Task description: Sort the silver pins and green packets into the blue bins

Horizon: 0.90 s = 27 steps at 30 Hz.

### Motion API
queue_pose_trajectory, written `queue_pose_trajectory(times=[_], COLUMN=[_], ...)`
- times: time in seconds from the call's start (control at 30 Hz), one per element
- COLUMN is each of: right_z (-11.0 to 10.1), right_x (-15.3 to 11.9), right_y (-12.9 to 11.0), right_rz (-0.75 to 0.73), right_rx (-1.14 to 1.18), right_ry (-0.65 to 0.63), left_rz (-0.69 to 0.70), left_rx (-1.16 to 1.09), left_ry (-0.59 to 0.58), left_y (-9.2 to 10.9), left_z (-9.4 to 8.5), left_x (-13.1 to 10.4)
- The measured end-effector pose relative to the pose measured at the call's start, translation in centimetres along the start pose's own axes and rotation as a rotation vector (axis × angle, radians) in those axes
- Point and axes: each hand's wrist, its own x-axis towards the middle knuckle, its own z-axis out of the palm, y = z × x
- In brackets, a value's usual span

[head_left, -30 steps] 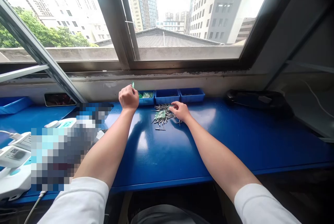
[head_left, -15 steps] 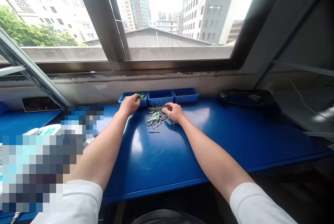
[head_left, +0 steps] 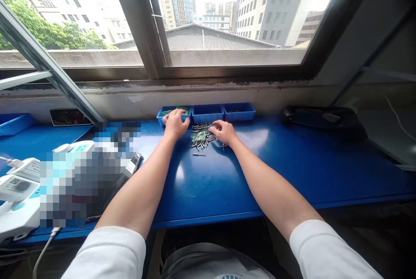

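My left hand (head_left: 176, 124) is over the front edge of the left blue bin (head_left: 159, 119), fingers apart and bent; green pieces (head_left: 182, 109) show in that bin. A heap of thin metal pins, like blind rivets (head_left: 203, 142), lies on the blue table in front of the bins. On top of the heap is a green flat piece (head_left: 199, 137). My right hand (head_left: 225, 133) rests at the heap's right side, thumb and fingers curled together around something small at their tips. What it is I cannot make out.
Beside the left bin stand a middle blue bin (head_left: 208, 118) and a right blue bin (head_left: 239, 116), both holding a few dark bits. A black case (head_left: 321, 118) lies at the right. Power strips (head_left: 26, 214), a phone (head_left: 69, 117) and a blurred-out area occupy the left.
The view has shifted, so the scene sits further right and slightly higher. My left hand's fingers have spread above the left bin. My right hand stays at the heap.
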Motion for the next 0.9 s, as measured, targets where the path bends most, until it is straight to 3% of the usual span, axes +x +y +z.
queue_pose_trajectory(times=[0.07,0.23,0.37,0.5,0.77,0.9], right_z=[0.0,0.1,0.0,0.0,0.2,0.2], right_x=[0.0,0.1,0.1,0.2,0.3,0.4], right_y=[0.1,0.2,0.3,0.4,0.6,0.6], right_rz=[-0.007,-0.02,-0.02,-0.016,-0.031,-0.037], right_rx=[0.0,-0.006,-0.017,-0.041,-0.05,-0.048], right_ry=[0.007,0.036,0.061,0.086,0.078,0.079], left_rz=[-0.072,-0.21,-0.283,-0.263,-0.158,-0.179], left_rx=[-0.058,-0.141,0.001,0.098,0.037,-0.044], left_ry=[0.05,-0.179,-0.315,-0.43,-0.397,-0.417], left_y=[0.6,1.9,2.9,3.8,2.6,2.4], left_z=[-0.1,0.0,-0.1,-0.1,0.9,0.7], left_x=[-0.7,-2.0,-2.7,-3.0,-2.5,-2.6])
